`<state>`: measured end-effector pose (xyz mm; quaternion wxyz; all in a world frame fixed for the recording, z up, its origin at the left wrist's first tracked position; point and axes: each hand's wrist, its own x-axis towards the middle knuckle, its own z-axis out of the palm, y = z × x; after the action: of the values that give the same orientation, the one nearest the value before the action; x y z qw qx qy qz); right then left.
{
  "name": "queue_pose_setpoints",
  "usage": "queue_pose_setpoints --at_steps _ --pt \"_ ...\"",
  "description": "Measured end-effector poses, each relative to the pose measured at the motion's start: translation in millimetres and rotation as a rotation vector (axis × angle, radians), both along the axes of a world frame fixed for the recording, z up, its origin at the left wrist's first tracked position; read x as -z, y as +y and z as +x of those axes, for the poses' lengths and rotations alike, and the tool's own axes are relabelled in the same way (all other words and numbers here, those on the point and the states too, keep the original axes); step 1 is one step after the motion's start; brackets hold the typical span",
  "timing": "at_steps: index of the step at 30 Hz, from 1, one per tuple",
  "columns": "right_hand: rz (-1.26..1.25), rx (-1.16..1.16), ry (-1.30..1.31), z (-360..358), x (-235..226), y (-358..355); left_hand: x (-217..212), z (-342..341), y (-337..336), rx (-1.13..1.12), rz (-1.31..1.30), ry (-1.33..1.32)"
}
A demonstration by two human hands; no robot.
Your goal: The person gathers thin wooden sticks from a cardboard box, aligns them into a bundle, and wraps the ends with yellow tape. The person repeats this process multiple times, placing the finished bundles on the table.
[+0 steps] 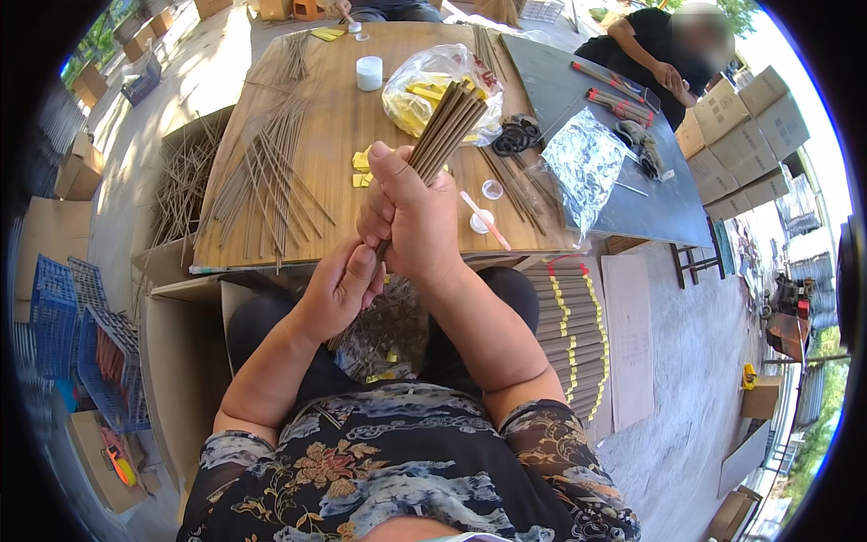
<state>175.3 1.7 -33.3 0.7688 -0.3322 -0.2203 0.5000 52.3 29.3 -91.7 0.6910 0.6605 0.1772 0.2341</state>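
A bundle of brown incense sticks [449, 126] slants up and away over the wooden table [361, 230]. Wrapped round its middle, my right hand [411, 208] has the thumb pointing up along the sticks. Just below and to the left, my left hand [341, 282] closes round the lower part, touching the right hand. The lower ends of the sticks are partly hidden behind my hands. Beyond my right hand lie small yellow paper strips [362, 163] and a clear plastic bag [397, 95] holding more yellow strips.
Loose sticks [271, 181] spread over the table's left side. A white jar [369, 73], small lid [482, 221] and pink-and-white brush-like stick [486, 222] stand or lie nearby. Silver foil [585, 172] covers part of the dark right tabletop. Banded bundles [573, 334] lie at lower right. Two other people sit beyond.
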Motion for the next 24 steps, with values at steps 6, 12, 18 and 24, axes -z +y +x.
queue_pose_setpoints --at_steps 6,12,18,24 --pt "0.040 -0.064 -0.055 20 6 14 7 21 3 -0.141 0.093 0.013" --pt "0.160 -0.004 -0.486 107 9 44 8 29 25 -0.226 -0.091 -0.028" --pt "-0.964 0.419 -1.093 306 109 44 4 22 57 -0.262 -0.312 -0.139" --pt "-1.146 0.309 -0.970 334 150 60 17 20 70 -0.273 -0.347 -0.136"
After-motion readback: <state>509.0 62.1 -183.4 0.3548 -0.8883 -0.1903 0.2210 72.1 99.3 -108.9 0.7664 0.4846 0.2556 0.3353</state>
